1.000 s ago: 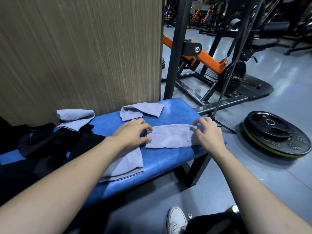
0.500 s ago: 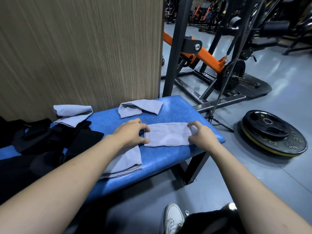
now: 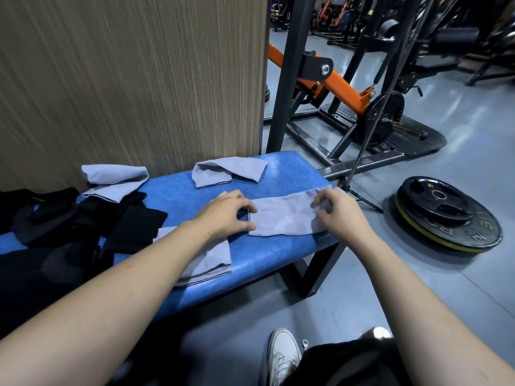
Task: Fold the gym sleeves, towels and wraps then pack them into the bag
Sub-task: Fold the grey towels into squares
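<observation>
A grey sleeve (image 3: 281, 215) lies flat across the right end of the blue bench (image 3: 267, 254). My left hand (image 3: 225, 215) pinches its left edge between thumb and fingers. My right hand (image 3: 338, 213) grips its right end, fingers curled into the cloth and lifting that end a little off the pad. Another grey cloth (image 3: 207, 260) lies partly under my left forearm. Two more grey pieces sit at the back of the bench, one in the middle (image 3: 225, 171) and one on the left (image 3: 114, 181). Black wraps and cloth (image 3: 92, 221) are heaped on the left.
A wood-grain wall panel (image 3: 133, 79) stands right behind the bench. To the right are a black steel rack post (image 3: 284, 87) with an orange arm (image 3: 340, 87), and stacked black weight plates (image 3: 448, 213) on the grey floor. My white shoe (image 3: 281, 355) is below.
My right hand has slid inward along the sleeve's right end, then curled into the cloth and raised it. My left hand stays on the left edge.
</observation>
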The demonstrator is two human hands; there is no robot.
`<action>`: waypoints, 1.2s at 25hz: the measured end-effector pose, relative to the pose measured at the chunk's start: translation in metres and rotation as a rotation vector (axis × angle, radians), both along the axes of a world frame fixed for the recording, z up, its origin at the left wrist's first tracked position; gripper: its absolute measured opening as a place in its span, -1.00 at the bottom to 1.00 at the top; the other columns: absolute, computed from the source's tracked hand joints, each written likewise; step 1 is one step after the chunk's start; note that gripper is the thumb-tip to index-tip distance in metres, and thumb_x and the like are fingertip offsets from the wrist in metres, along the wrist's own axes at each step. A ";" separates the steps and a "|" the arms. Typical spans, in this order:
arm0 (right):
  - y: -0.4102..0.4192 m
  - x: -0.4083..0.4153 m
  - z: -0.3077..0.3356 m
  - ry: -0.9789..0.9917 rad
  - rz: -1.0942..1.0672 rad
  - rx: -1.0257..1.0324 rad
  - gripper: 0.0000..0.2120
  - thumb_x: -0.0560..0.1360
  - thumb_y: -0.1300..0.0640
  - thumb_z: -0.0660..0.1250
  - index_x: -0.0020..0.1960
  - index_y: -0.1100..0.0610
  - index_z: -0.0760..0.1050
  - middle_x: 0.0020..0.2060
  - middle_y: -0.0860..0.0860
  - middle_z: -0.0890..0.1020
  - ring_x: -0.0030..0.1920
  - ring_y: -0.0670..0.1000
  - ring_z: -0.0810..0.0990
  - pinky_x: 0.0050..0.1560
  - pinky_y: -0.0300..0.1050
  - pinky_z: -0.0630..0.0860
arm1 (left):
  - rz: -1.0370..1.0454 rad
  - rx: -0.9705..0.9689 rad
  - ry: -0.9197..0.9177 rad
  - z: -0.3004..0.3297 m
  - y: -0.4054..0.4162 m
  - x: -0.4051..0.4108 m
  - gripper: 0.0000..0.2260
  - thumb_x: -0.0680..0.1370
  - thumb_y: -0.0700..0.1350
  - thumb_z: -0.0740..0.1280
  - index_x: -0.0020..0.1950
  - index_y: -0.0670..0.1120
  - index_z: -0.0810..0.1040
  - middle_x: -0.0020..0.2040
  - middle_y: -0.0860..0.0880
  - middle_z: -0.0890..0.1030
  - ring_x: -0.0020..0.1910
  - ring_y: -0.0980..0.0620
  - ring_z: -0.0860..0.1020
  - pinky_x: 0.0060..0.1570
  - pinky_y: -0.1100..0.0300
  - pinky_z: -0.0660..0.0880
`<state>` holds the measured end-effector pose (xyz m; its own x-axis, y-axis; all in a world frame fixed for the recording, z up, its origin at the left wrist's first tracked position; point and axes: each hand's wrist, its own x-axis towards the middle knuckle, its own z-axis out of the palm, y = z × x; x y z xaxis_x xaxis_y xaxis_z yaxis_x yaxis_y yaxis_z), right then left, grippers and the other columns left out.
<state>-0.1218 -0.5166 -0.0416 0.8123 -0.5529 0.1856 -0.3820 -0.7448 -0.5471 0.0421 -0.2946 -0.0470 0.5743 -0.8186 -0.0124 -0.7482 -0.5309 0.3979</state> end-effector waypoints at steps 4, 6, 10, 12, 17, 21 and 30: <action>0.037 0.014 0.013 -0.164 0.174 0.028 -0.67 0.43 0.35 0.31 0.12 0.06 0.56 -0.10 -0.01 0.46 -0.18 -0.16 0.46 -0.14 -0.48 0.31 | 0.026 -0.030 0.033 -0.003 0.001 0.001 -0.64 0.45 0.17 0.46 0.21 0.16 0.55 0.11 0.15 0.44 0.13 0.08 0.35 0.13 0.09 0.41; 0.057 0.025 0.014 -0.145 0.264 0.033 -0.60 0.44 0.31 0.33 0.23 0.01 0.51 -0.08 -0.02 0.46 -0.16 -0.11 0.44 -0.09 -0.44 0.34 | 0.034 -0.042 0.037 -0.004 0.001 0.001 -0.60 0.44 0.18 0.48 0.23 0.13 0.53 0.11 0.15 0.46 0.14 0.07 0.36 0.15 0.07 0.42; 0.086 0.044 0.009 -0.119 0.336 0.107 -0.60 0.47 0.22 0.37 0.28 0.03 0.45 -0.10 -0.01 0.53 -0.15 -0.02 0.47 -0.10 -0.16 0.43 | 0.039 -0.050 0.046 -0.001 0.001 0.002 -0.61 0.43 0.18 0.48 0.18 0.09 0.51 0.04 0.12 0.47 0.11 0.05 0.39 0.10 0.04 0.43; 0.090 0.051 0.003 -0.079 0.344 0.126 -0.59 0.45 0.23 0.38 0.28 0.06 0.44 -0.12 -0.01 0.56 -0.08 0.02 0.48 -0.18 -0.23 0.38 | 0.036 -0.030 0.048 -0.001 0.003 0.005 -0.66 0.46 0.11 0.46 0.18 0.06 0.53 0.05 0.07 0.51 0.14 0.01 0.43 0.12 0.00 0.44; 0.088 0.053 -0.005 0.087 0.328 0.177 -0.55 0.43 0.11 0.49 0.26 0.07 0.43 -0.10 -0.04 0.57 0.14 0.07 0.46 -0.23 -0.45 0.32 | 0.123 -0.083 0.099 0.001 -0.001 0.006 -0.70 0.61 -0.14 0.21 0.32 0.01 0.55 0.24 -0.03 0.57 0.30 -0.05 0.45 0.28 0.04 0.40; 0.079 0.046 0.003 -0.077 0.221 0.352 -0.80 0.52 0.07 0.41 0.12 0.03 0.52 -0.05 -0.01 0.63 -0.08 -0.02 0.61 -0.09 -0.22 0.47 | 0.184 -0.095 0.171 0.000 -0.010 0.002 -0.70 0.64 0.08 0.21 0.27 -0.01 0.56 0.16 -0.05 0.54 0.24 -0.04 0.43 0.26 0.03 0.38; 0.035 0.035 -0.012 0.165 0.044 0.111 -0.70 0.42 0.06 0.45 0.14 -0.04 0.54 -0.05 0.00 0.45 0.04 0.08 0.51 0.00 -0.06 0.47 | 0.206 -0.331 0.212 0.005 -0.028 0.001 -0.72 0.53 -0.18 0.40 0.22 0.02 0.53 -0.10 0.01 0.53 -0.19 0.11 0.49 -0.05 0.17 0.43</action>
